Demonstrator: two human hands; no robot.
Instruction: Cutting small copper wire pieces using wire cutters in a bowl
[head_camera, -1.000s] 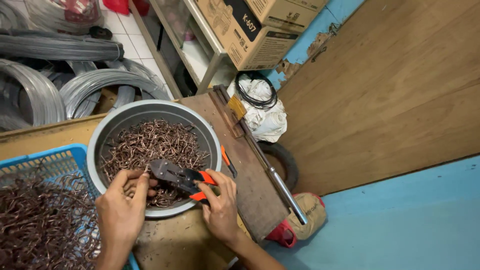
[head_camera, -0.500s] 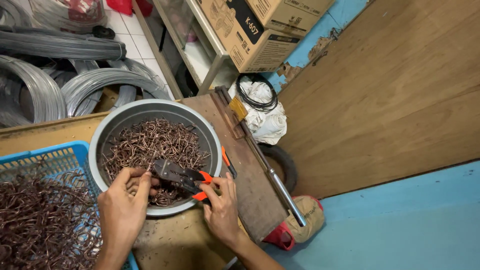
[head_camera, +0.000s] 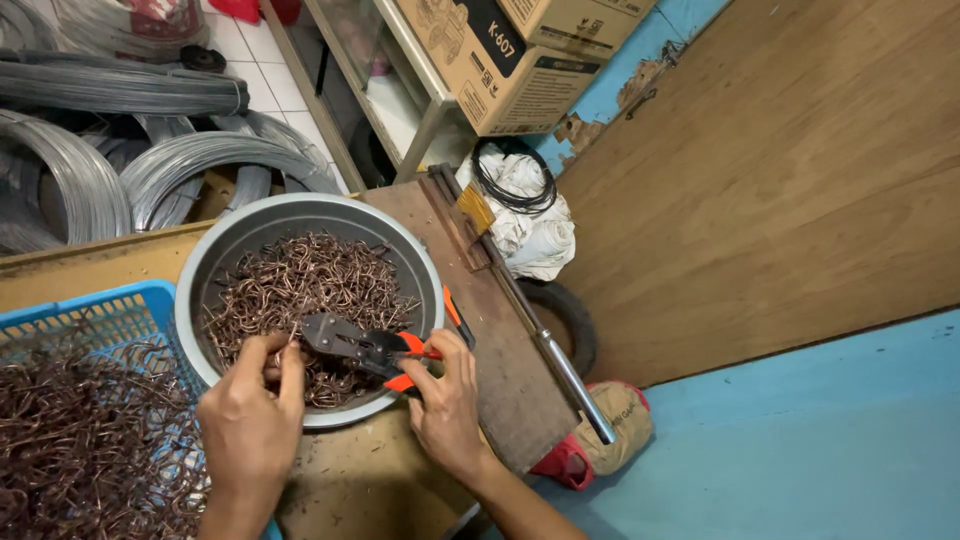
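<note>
My right hand (head_camera: 447, 395) grips the orange handles of black-jawed pliers (head_camera: 352, 343), whose jaws point left over a grey metal bowl (head_camera: 405, 250). The bowl holds several brown bent wire hooks (head_camera: 310, 285). My left hand (head_camera: 252, 412) rests at the bowl's near rim, its fingers pinched on a small brown wire piece right at the plier jaws. A blue plastic basket (head_camera: 110, 310) full of the same brown wire pieces sits to the left of the bowl, partly under my left wrist.
Coils of grey steel wire (head_camera: 120, 170) lie on the tiled floor at the back left. A wooden board with a metal rod (head_camera: 560, 370) lies right of the bowl. Cardboard boxes (head_camera: 500, 55) sit on a metal shelf; white cloth (head_camera: 530, 215) and a black cable below.
Both hands and the pliers stay over the bowl's near side with only slight shifts. The view has drifted a little.
</note>
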